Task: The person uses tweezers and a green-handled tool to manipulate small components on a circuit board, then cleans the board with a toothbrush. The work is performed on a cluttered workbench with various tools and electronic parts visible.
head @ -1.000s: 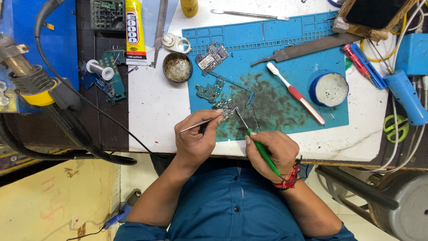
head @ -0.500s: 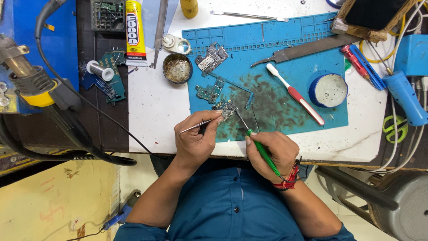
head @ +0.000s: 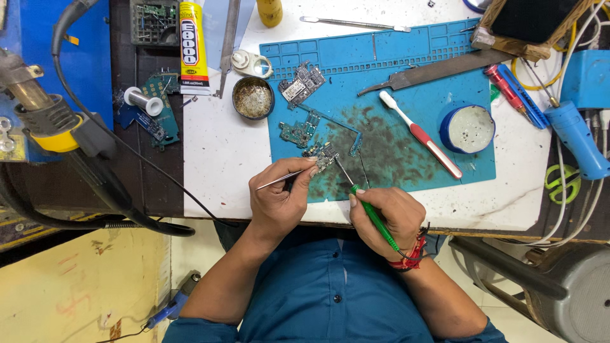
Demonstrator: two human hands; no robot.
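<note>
You are working on a small circuit board (head: 326, 154) lying on the blue mat (head: 406, 82), just beyond your fingertips. Your left hand (head: 283, 197) is holding tweezers (head: 279, 180), fingers clamped on them, their tips touching the board's near edge. Your right hand (head: 387, 213) is gripping a green-handled iron (head: 372, 213), fingers closed around it, its tip meeting the board from the right. Compared with a second ago, nothing has shifted: both hands and the board are sitting as they were, so you are holding steady on one spot. Farther past your fingers a toothbrush (head: 419, 133) and a round blue tin (head: 468, 129) are lying to the right, and a second board (head: 301, 82) and a small tin of flux (head: 253, 98) are resting farther off on the worktop (head: 216, 146).
</note>
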